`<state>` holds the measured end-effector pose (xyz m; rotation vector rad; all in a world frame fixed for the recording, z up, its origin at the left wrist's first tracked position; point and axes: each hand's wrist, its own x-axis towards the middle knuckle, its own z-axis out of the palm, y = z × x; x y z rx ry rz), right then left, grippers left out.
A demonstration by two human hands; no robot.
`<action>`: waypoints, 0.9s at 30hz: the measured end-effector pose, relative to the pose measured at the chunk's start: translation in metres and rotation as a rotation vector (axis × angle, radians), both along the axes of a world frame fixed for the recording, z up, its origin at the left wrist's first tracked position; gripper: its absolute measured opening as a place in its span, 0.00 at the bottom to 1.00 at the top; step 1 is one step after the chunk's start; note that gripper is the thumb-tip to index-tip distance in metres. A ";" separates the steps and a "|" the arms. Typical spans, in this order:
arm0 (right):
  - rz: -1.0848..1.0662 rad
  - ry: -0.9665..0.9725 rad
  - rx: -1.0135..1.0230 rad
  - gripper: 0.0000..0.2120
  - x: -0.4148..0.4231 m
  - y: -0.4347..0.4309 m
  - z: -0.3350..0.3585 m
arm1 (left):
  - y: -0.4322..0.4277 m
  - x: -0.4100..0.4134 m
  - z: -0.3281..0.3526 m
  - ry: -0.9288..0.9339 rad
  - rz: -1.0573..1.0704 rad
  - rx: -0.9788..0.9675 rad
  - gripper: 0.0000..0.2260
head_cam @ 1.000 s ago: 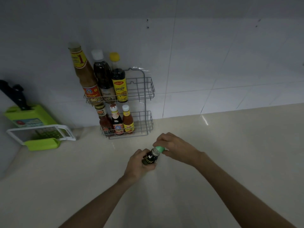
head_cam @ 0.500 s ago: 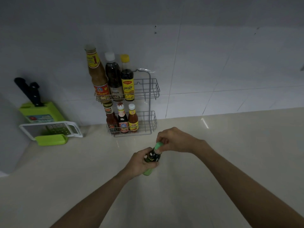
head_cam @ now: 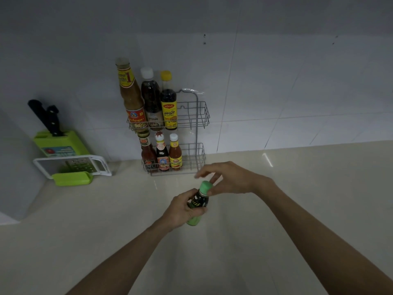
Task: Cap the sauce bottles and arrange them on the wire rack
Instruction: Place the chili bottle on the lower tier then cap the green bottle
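Observation:
A small green sauce bottle (head_cam: 198, 204) with a dark label is held tilted above the counter, my left hand (head_cam: 182, 209) wrapped round its body. A green cap (head_cam: 205, 186) sits on its neck. My right hand (head_cam: 228, 178) hovers at the cap with fingers spread, fingertips touching or just off it. Behind stands a two-tier wire rack (head_cam: 198, 120) against the wall. Its upper shelf holds three tall capped bottles (head_cam: 152, 103), its lower shelf three small capped bottles (head_cam: 162, 155). The right part of both shelves holds nothing.
A green knife block (head_cam: 57, 143) with black handles stands at the left by the wall, with a white and green grater (head_cam: 72, 169) lying in front of it. The pale counter (head_cam: 297, 199) stretches right and towards me.
My right hand has loosened from the cap and its fingers have spread, so the green cap now shows. The bottle has come more upright in my left hand.

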<state>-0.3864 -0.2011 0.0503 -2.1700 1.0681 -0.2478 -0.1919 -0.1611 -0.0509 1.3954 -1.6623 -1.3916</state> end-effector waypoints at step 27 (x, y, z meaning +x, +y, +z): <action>-0.036 -0.006 -0.067 0.13 0.011 0.015 -0.012 | 0.019 0.010 0.018 0.204 -0.128 0.147 0.15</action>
